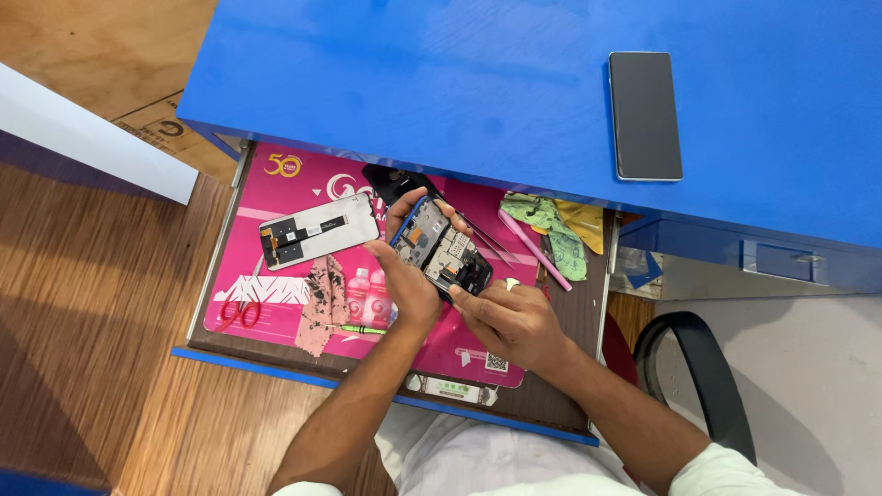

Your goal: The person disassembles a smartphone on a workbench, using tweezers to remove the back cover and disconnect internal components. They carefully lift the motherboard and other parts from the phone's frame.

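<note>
An opened phone body with a blue frame and bare circuit boards is held over the pulled-out drawer. My left hand grips its left end, fingers wrapped round the top edge. My right hand, with a ring on one finger, holds its lower right end, thumb on the boards. A detached screen panel with a flex cable lies face down to the left on the pink sheet.
Tweezers and a pink stick tool lie right of the phone, beside green and yellow cloths. Red scissors and a small green screwdriver lie lower left. A dark phone rests on the blue desk top.
</note>
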